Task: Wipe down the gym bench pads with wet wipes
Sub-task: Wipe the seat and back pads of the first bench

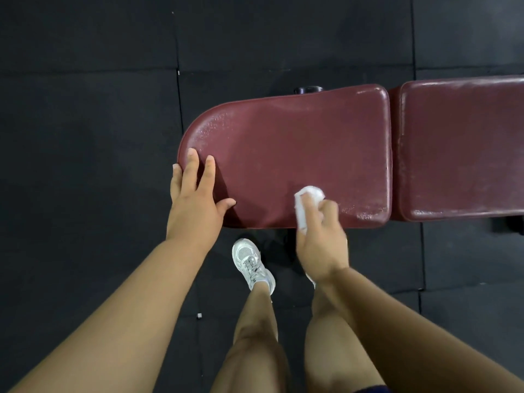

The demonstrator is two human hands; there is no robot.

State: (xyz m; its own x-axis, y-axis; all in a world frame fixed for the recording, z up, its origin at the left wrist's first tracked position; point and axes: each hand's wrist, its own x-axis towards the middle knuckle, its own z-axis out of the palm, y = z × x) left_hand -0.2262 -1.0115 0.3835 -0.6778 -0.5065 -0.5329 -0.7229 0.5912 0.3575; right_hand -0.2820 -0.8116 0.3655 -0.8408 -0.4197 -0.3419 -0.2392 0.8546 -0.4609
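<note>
The left hand [195, 194] is laid flat on the rounded left end of the seat pad [297, 143]. Its fingers are straight and spread, the thumb points to the right, and nothing is grasped by it. The right hand [323, 236] is closed around a white wet wipe [307, 199], which is bunched into a thick wad. The wipe is pressed on the near edge of the same pad, right of its middle, and it is partly covered by the fingers.

The seat pad is dark red, with a grained surface that shines in some places. Just to the right of it, a second pad [465, 143] of the same colour is seen, separated by a narrow gap and cut by the right border of the view. A black round part [307, 89] is visible behind the far edge of the seat pad.

Below the hands, two bare legs and one white shoe [251, 262] are seen, near the bench. The floor [85, 109] is covered with black rubber tiles. A small pale object [199, 316] lies on it, near the left forearm; what it is cannot be told.
</note>
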